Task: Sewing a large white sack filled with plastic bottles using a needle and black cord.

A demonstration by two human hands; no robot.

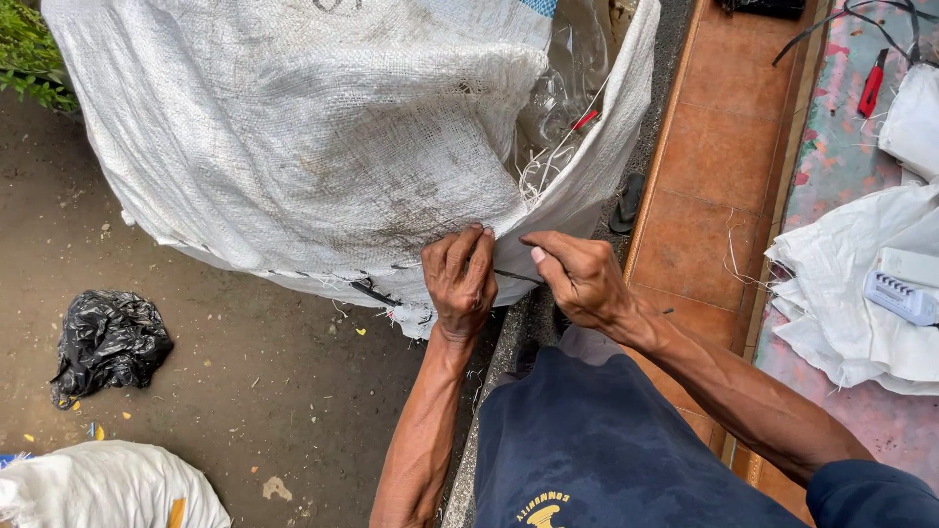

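A large white woven sack (293, 137) stuffed with clear plastic bottles (572, 78) leans over the ground ahead of me. My left hand (460, 279) grips the sack's lower seam edge, fingers curled over the fabric. Right beside it my right hand (577, 279) pinches a thin dark cord or needle (516, 277) that runs between the two hands at the seam. A dark stitch line (372, 291) shows along the sack's bottom edge to the left of my left hand.
A crumpled black plastic bag (108, 342) lies on the dirt ground at left. Another white sack (103, 489) sits at the bottom left. At right, an orange tiled ledge (714, 156) borders a mat with folded white sacks (861, 293), a red cutter (871, 88) and a white device (900, 298).
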